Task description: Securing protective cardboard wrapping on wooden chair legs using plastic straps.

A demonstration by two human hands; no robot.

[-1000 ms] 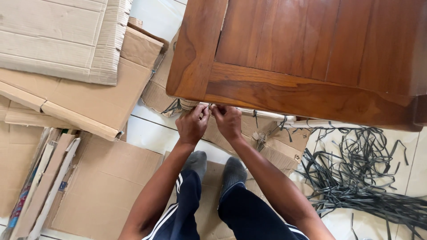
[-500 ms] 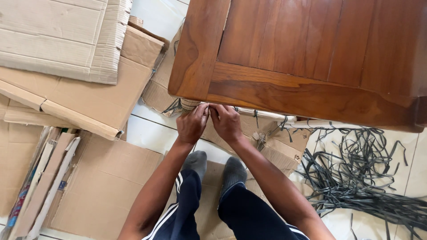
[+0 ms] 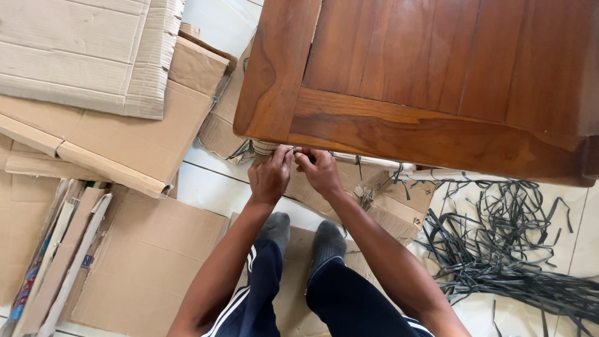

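Note:
A brown wooden table (image 3: pixel 437 75) fills the upper right, seen from above. Just under its near edge, my left hand (image 3: pixel 269 176) and my right hand (image 3: pixel 319 171) are side by side, fingers pinched on the pale wrapping (image 3: pixel 267 147) around the table's leg and lower rail. What exactly the fingertips grip is hidden by the tabletop's edge. A paper-wrapped rail (image 3: pixel 374 162) runs to the right from my hands, with dark strap bits on it.
Flattened cardboard sheets (image 3: pixel 106 112) cover the white tiled floor (image 3: pixel 212 187) at left and under my socked feet (image 3: pixel 302 234). A tangle of cut black plastic straps (image 3: pixel 499 249) lies at right. Torn cardboard (image 3: pixel 393 203) sits below the rail.
My hands stay at the same spot under the table edge; the fingers shift slightly on the wrapping. The view wobbles a little.

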